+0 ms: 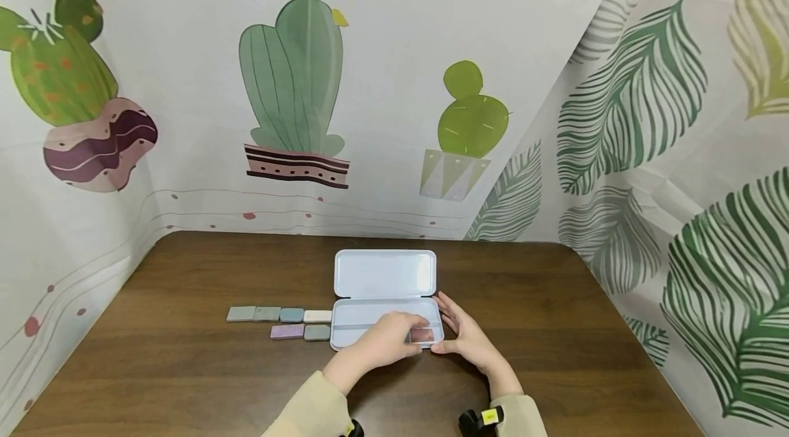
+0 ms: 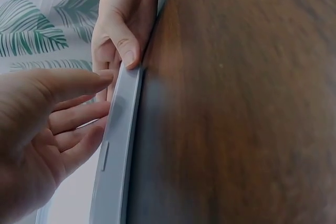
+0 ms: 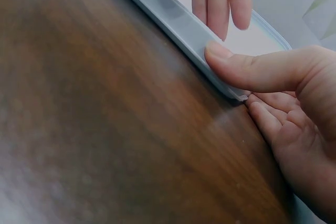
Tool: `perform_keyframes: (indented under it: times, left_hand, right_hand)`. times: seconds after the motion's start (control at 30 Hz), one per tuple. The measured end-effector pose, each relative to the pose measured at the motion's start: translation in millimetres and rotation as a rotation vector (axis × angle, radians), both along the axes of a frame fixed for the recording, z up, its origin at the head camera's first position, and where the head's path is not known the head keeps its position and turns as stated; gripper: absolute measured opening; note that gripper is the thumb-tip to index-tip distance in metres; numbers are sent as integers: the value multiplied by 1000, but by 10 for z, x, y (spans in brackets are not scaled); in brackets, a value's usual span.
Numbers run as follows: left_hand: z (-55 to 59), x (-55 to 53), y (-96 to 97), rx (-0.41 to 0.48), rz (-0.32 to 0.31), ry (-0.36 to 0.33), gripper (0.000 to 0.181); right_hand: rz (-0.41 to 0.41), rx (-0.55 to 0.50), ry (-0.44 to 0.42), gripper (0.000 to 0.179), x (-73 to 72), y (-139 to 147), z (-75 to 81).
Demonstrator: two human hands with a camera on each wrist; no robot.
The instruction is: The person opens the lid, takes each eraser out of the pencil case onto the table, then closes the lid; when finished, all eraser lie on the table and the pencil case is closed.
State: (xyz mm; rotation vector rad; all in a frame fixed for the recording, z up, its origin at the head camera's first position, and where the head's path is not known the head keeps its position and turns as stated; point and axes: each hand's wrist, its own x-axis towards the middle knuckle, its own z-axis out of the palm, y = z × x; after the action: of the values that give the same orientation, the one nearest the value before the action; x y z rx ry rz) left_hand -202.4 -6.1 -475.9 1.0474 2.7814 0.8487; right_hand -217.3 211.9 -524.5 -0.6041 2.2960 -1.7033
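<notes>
A shallow pale blue case [image 1: 353, 314] lies on the table with its hinged lid [image 1: 385, 272] folded back. My left hand [image 1: 383, 341] reaches over the front wall at the right half of the case, fingers inside it. In the left wrist view its thumb and fingers stand apart, with nothing visible between them. A reddish-brown flat piece [image 1: 422, 335] sits in the front right of the case, close under those fingers. My right hand [image 1: 471, 342] holds the right end, its thumb [image 3: 223, 59] on the front wall near the corner and its fingers along the side.
Left of the case lie two rows of flat rectangular pieces: grey-green [image 1: 241, 314], blue [image 1: 292, 315] and white [image 1: 317, 316] behind, purple [image 1: 287, 332] and grey [image 1: 317, 333] in front. The brown wooden table [image 1: 185, 368] ends at a printed cloth backdrop [image 1: 394, 115].
</notes>
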Motion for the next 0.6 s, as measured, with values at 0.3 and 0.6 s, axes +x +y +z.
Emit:
perform_keyframes:
  times: [0.3,0.6]
  left_hand:
    - [35,15,42,-59,-9,-17,41]
    - [15,8,91,-41,13,-3,36]
  right_hand:
    - [2,-10,5,103,0,-1,-7]
    - [5,-8,-5,102,2,-4,-4]
